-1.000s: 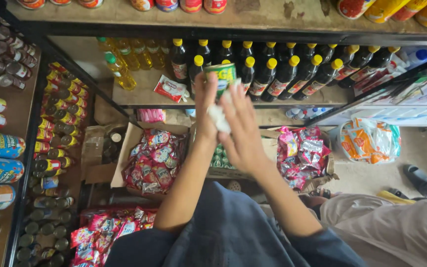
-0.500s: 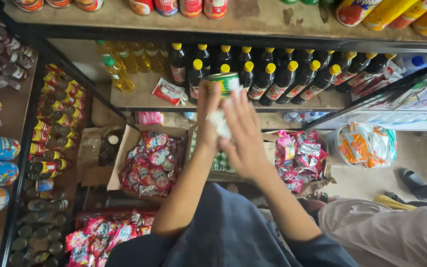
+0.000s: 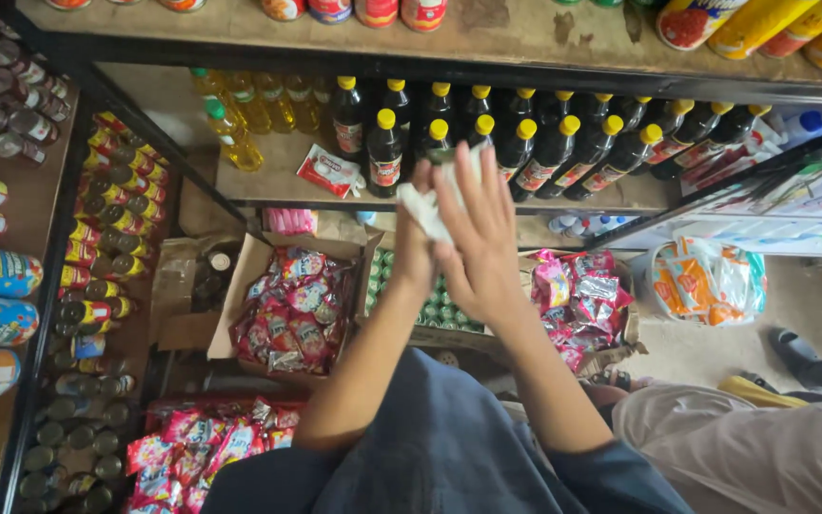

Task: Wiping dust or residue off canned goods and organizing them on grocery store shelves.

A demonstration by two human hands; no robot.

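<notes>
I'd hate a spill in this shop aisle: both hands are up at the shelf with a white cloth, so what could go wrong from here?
The right hand and left hand work the white cloth right against the dark bottles; these stand tightly packed near the shelf edge, so a nudge might topple one. A falling bottle would probably land on the snack packets in the open box below.

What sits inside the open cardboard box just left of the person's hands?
The cardboard box is filled with a heap of small red and pink snack packets. Whatever lies beneath the top layer, and the box's floor, is covered.
</notes>
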